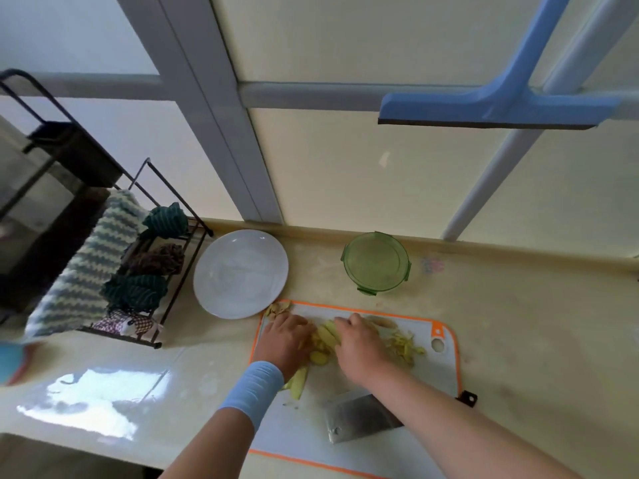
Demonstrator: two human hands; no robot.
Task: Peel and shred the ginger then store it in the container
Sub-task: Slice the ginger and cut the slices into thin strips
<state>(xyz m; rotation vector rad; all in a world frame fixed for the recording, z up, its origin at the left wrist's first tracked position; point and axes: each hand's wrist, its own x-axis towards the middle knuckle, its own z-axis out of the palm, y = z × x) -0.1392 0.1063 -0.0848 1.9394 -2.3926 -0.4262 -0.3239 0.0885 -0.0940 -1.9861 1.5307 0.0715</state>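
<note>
Ginger slices (326, 335), pale yellow and smooth, lie mid-board between both hands. The right hand (363, 344) curls its fingers onto them; the left hand (287, 337) abuts them, grip indiscernible. White, orange-rimmed cutting board (439, 375); steel cleaver (359, 420) nearer; round translucent green container (376, 262) and glossy white plate (240, 273) beyond.

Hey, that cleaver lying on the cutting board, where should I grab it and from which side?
Take the cleaver by its handle, coming from the right. The blade lies flat on the cutting board, and what looks like the handle's dark end pokes out past the right forearm at the board's right edge. The rest is hidden.
</note>
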